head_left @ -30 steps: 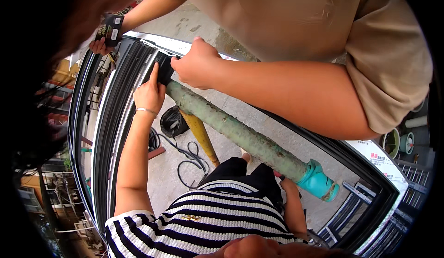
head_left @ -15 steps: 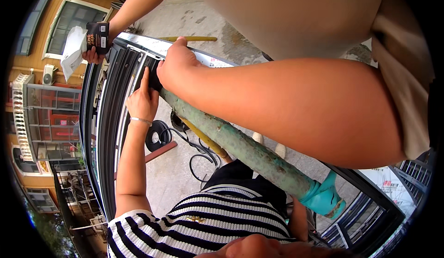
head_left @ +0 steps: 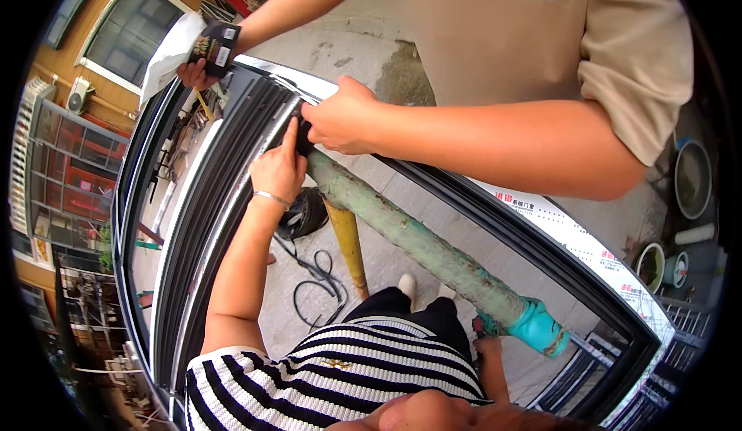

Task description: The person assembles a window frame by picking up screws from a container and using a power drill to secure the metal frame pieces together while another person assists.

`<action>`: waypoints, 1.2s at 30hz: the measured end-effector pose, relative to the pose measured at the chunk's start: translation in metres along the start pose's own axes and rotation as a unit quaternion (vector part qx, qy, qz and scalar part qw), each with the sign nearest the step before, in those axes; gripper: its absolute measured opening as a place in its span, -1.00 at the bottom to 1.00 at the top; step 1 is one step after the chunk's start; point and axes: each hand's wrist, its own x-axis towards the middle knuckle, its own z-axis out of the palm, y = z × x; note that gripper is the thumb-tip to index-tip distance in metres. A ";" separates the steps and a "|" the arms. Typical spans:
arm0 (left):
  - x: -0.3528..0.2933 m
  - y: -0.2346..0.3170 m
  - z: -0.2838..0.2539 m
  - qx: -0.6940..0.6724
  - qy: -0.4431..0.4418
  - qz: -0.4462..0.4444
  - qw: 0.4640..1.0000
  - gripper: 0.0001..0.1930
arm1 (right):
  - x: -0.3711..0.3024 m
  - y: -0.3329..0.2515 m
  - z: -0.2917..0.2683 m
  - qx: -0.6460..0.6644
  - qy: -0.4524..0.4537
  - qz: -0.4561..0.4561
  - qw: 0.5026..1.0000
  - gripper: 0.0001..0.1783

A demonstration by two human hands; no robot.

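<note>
The left hand (head_left: 278, 174) still points, clamped on nothing visible, at the black frame (head_left: 224, 153), keeping attention there; the right hand (head_left: 488, 346) I can't read.

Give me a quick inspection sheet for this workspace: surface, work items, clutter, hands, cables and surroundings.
Surface: grey floor, with a dark patch.
Work items: black frame, white film along its outer edge; worn green bar, teal wrap at one end.
Clutter: black bundle, partly hidden.
Hands: left hand, index finger extended at the frame; right hand, by a red item, grip unclear.
Cables: black cord, loosely looped on the floor; cable or trim, unclear.
Surroundings: co-worker holding a black box; tubs at right.
</note>
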 end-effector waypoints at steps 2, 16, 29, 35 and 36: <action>-0.016 -0.012 0.002 -0.013 -0.006 -0.021 1.000 -0.29 | 0.012 0.014 0.005 -0.019 -0.016 -0.008 1.000 -0.48; -0.011 -0.020 0.002 -0.131 -0.035 -0.015 0.991 -0.30 | -0.024 0.013 -0.012 0.055 0.004 -0.026 0.998 -0.57; -0.012 -0.023 0.005 -0.142 -0.014 -0.003 0.990 -0.31 | -0.046 -0.009 -0.026 0.064 0.030 -0.047 0.996 -0.56; -0.009 -0.019 -0.002 -0.130 -0.039 -0.003 0.991 -0.29 | -0.048 0.004 -0.017 0.073 0.030 -0.052 0.996 -0.55; -0.008 -0.018 -0.002 -0.131 -0.038 -0.002 0.991 -0.29 | -0.045 0.005 -0.017 0.073 0.029 -0.053 0.996 -0.55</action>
